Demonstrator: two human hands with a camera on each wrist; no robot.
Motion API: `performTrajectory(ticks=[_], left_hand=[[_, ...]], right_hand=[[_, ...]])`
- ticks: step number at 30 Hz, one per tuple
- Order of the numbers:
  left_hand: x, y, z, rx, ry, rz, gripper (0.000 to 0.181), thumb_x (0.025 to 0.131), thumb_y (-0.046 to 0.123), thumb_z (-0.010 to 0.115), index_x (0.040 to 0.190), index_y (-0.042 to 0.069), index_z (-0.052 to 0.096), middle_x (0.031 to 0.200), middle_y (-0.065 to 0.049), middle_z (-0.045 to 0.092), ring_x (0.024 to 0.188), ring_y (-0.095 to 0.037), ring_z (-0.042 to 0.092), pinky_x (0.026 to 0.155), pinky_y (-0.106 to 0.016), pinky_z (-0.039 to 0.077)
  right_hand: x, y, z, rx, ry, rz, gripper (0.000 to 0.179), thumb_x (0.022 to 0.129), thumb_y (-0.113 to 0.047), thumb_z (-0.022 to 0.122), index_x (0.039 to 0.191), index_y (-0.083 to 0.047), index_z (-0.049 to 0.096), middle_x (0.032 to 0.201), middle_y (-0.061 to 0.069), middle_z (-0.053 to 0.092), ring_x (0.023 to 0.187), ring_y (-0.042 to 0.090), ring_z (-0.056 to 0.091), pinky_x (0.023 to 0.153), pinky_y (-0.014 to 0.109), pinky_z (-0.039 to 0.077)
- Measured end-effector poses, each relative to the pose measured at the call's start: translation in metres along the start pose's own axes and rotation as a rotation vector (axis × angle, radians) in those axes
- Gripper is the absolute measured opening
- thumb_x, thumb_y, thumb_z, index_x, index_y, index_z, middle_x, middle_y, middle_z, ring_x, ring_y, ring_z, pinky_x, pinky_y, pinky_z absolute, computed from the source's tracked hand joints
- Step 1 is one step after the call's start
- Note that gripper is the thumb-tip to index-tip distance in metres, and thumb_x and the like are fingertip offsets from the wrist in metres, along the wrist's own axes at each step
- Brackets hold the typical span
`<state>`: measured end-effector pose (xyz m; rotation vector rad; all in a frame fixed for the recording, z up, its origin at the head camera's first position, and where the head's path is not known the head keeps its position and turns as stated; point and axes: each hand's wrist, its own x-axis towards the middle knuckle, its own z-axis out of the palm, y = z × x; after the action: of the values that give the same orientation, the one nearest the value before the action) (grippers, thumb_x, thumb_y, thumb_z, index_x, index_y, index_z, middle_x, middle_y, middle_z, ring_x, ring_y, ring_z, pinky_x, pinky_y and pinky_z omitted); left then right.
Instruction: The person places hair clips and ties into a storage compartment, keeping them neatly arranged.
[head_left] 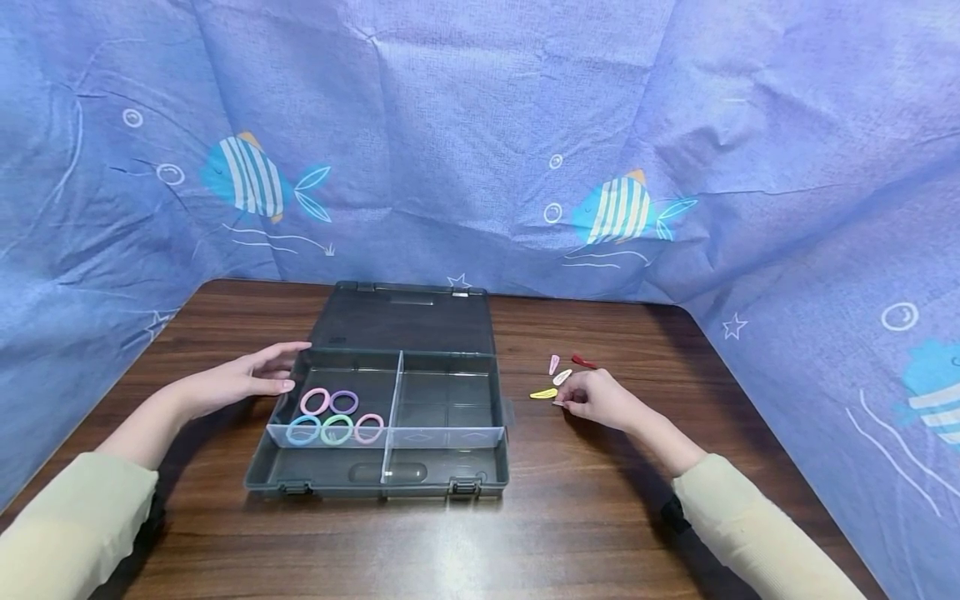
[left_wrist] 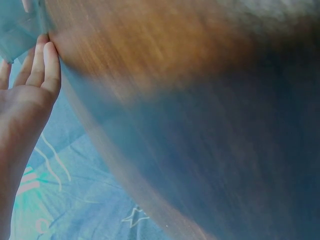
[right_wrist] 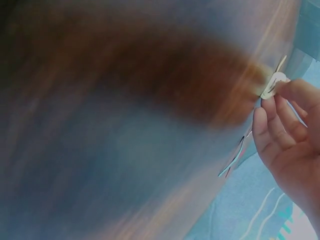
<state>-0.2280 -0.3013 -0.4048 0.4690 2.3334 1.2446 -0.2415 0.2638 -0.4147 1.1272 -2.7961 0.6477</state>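
My right hand (head_left: 600,400) pinches a pale snap hair clip (right_wrist: 272,86) between thumb and fingertips, low over the table. Close by lie a yellow hair clip (head_left: 543,393), a white one (head_left: 562,377), a pink one (head_left: 553,365) and a red one (head_left: 583,362). My left hand (head_left: 236,385) rests at the left side of a dark, see-through organizer box (head_left: 450,387), its fingers extended and lightly bent along the edge. Several hair ties, among them a purple one (head_left: 344,402) and a green one (head_left: 337,429), are in its back left compartment.
The box's lid (head_left: 405,321) is folded back flat toward the far edge. Clear dividers (head_left: 396,396) split the box into compartments. Behind the brown wooden table (head_left: 450,550) hangs a blue cloth (head_left: 465,167) printed with fish, also along both sides.
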Motion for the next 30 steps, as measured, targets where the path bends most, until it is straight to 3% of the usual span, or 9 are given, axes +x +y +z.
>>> performTrajectory(ticks=[6,15,20,27,30], left_hand=[[0.002,-0.001,0.000,-0.010,0.000,-0.006,0.065,0.096,0.027,0.054,0.151,0.020,0.018,0.150,-0.022,0.024,0.135,-0.043,0.026,0.099,-0.051,0.036],[0.002,-0.001,0.000,-0.008,0.007,-0.004,0.066,0.096,0.026,0.054,0.151,0.019,0.019,0.149,-0.022,0.026,0.135,-0.043,0.027,0.099,-0.050,0.036],[0.001,-0.001,0.000,-0.005,0.010,-0.007,0.066,0.096,0.027,0.054,0.151,0.019,0.018,0.150,-0.022,0.023,0.136,-0.044,0.025,0.101,-0.056,0.033],[0.001,0.000,0.000,-0.006,0.000,0.003,0.067,0.096,0.027,0.054,0.151,0.016,0.017,0.150,-0.023,0.023,0.135,-0.044,0.025,0.099,-0.051,0.036],[0.001,0.000,-0.001,-0.001,-0.002,0.002,0.067,0.096,0.028,0.054,0.151,0.016,0.017,0.150,-0.023,0.023,0.135,-0.044,0.025,0.099,-0.050,0.037]], right_hand=[[0.003,0.000,0.002,-0.008,0.002,0.024,0.007,0.077,-0.007,0.076,0.079,-0.012,0.070,0.070,-0.010,0.064,0.062,-0.002,0.052,0.058,0.020,0.046],[0.008,-0.009,-0.001,0.009,-0.024,-0.009,0.008,0.078,-0.006,0.073,0.078,-0.014,0.070,0.074,-0.009,0.065,0.064,-0.002,0.052,0.061,0.019,0.046],[0.012,-0.018,-0.005,0.049,-0.026,0.003,0.010,0.078,-0.004,0.071,0.081,-0.013,0.070,0.072,-0.011,0.066,0.061,-0.003,0.051,0.057,0.019,0.045],[0.020,-0.031,-0.010,0.158,-0.042,0.048,0.010,0.082,-0.005,0.069,0.086,-0.014,0.070,0.066,-0.007,0.063,0.046,-0.002,0.050,0.045,0.020,0.045],[0.024,-0.037,-0.011,0.200,-0.035,0.054,0.010,0.084,-0.007,0.069,0.088,-0.016,0.070,0.067,-0.007,0.065,0.043,-0.001,0.051,0.055,0.020,0.049]])
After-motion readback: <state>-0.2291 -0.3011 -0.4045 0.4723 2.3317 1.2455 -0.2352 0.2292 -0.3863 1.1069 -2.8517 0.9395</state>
